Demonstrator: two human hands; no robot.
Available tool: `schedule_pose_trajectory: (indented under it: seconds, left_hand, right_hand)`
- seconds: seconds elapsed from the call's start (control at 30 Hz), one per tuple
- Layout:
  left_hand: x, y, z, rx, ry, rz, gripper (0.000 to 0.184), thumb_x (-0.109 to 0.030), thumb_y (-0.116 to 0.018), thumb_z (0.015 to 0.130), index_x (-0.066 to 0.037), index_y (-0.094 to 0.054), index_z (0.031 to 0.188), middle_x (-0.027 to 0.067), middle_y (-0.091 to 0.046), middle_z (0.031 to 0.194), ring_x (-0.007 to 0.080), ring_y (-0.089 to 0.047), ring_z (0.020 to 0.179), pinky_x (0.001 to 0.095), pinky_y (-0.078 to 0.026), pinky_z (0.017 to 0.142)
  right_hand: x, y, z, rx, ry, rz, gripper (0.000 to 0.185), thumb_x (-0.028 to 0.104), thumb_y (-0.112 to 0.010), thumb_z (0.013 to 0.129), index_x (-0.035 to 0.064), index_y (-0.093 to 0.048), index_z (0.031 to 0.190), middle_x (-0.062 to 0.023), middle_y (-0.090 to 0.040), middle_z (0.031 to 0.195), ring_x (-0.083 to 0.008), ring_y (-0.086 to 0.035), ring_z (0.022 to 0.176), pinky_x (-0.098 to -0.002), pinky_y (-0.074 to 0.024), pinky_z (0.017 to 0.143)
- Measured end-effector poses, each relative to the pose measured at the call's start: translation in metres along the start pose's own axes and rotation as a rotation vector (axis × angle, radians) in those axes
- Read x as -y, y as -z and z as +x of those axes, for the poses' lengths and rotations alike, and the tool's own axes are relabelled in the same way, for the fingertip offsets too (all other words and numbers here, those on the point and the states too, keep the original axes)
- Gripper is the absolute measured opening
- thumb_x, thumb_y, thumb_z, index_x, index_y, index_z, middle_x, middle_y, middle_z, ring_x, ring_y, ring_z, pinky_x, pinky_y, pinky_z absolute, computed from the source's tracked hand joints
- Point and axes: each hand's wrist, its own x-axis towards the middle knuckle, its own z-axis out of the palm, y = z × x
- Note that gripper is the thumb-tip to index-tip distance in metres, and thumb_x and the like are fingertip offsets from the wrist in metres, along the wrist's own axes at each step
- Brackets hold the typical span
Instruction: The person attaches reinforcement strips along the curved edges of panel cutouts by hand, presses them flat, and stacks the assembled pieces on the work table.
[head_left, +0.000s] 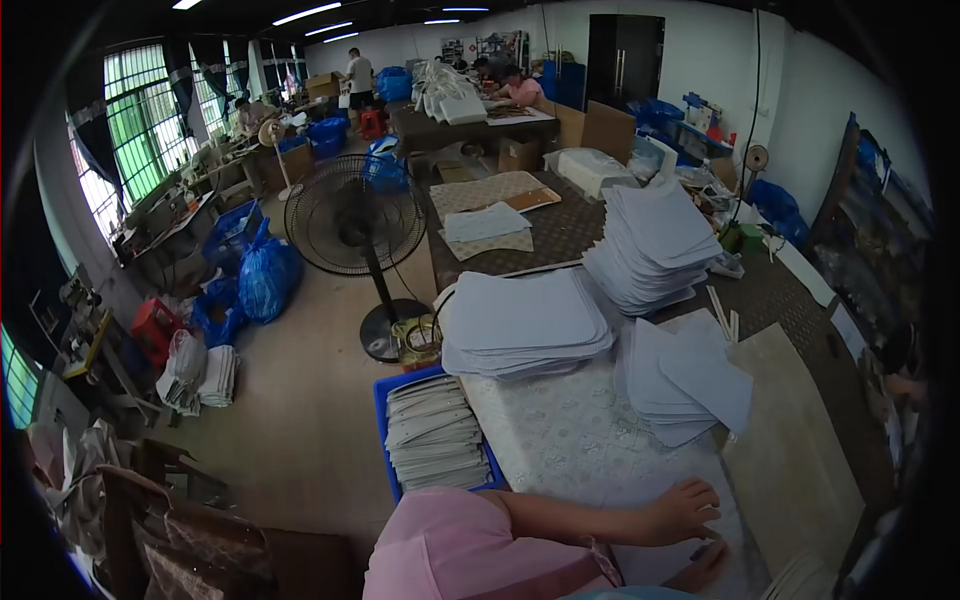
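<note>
Hands at work at near end of worktop (530,430): left hand (682,512) I saw over pale sheet (742,545), fingers part-open, nothing visibly held; right hand (698,570) close by, grip unclear. Next move called for light, flat contact, I judged.

A long workshop with white walls (745,105) and a pale wood-look floor (290,420). On the left, barred windows (140,110) with dark curtains (92,150) let in daylight; white tube lights (308,15) glow on the dark ceiling (240,15). 1 black pedestal fan (355,215) stands left of the brown patterned tabletop (570,232); dark double doors (625,57) are at the far end.
</note>
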Motion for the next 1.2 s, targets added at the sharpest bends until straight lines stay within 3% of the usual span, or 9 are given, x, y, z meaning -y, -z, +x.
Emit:
schedule_pose_trajectory:
  seconds: [0.13,0.73,0.97,1.03,1.13,1.2]
  left_hand:
    - [-0.009,-0.001,0.002,-0.013,-0.051,-0.03,0.037,-0.026,-0.075,0.079,-0.005,-0.065,0.107,0.0072,-0.062,0.097,0.0266,-0.059,0.098,0.0403,-0.045,0.094]
    - [-0.014,-0.008,-0.003,-0.095,-0.058,-0.097,0.039,-0.014,-0.071,0.081,-0.002,-0.062,0.117,0.0086,-0.061,0.092,0.0279,-0.059,0.089,0.0425,-0.046,0.091]
    - [-0.024,0.05,0.03,-0.039,0.204,-0.301,0.055,-0.004,-0.075,0.081,-0.004,-0.059,0.134,0.0093,-0.069,0.102,0.0295,-0.065,0.094,0.0412,-0.05,0.088]
    - [-0.032,0.066,0.037,0.007,0.336,-0.365,0.058,-0.001,-0.074,0.083,-0.004,-0.058,0.138,0.0085,-0.072,0.103,0.0243,-0.067,0.099,0.0372,-0.05,0.093]
    - [-0.032,0.069,0.044,0.022,0.514,-0.557,0.06,0.001,-0.072,0.088,-0.002,-0.051,0.144,0.0069,-0.073,0.105,0.0168,-0.066,0.107,0.0332,-0.048,0.101]
    - [-0.035,0.07,0.049,0.028,0.667,-0.706,0.059,0.002,-0.069,0.09,-0.001,-0.049,0.146,0.0069,-0.074,0.106,0.0153,-0.066,0.11,0.0325,-0.046,0.102]
  right_hand:
    - [0.0,-0.003,-0.013,0.007,0.0,0.004,0.021,0.014,-0.05,0.105,0.0,-0.058,0.118,-0.0136,-0.065,0.108,-0.0255,-0.058,0.108,-0.0386,-0.0422,0.095]
    - [0.0,-0.01,-0.025,0.037,-0.007,0.026,0.031,0.014,-0.051,0.104,0.0004,-0.057,0.132,-0.0163,-0.065,0.122,-0.0304,-0.055,0.125,-0.0428,-0.0359,0.109]
    - [0.013,-0.016,-0.03,0.064,0.092,0.003,0.036,0.013,-0.051,0.104,0.0005,-0.057,0.137,-0.0174,-0.064,0.127,-0.0323,-0.054,0.131,-0.0445,-0.0335,0.115]
    - [0.015,-0.01,-0.03,0.138,0.189,-0.107,0.034,0.011,-0.055,0.101,0.0016,-0.06,0.133,-0.0158,-0.066,0.124,-0.0332,-0.055,0.13,-0.0462,-0.0315,0.116]
    - [0.032,-0.011,-0.026,0.136,0.163,-0.071,0.033,0.006,-0.061,0.096,0.0025,-0.065,0.129,-0.0137,-0.066,0.122,-0.033,-0.057,0.128,-0.0482,-0.0289,0.118]
    - [0.029,-0.012,-0.026,0.115,0.156,-0.081,0.036,0.002,-0.065,0.091,0.0022,-0.066,0.127,-0.0131,-0.067,0.117,-0.0307,-0.061,0.119,-0.047,-0.0333,0.115]
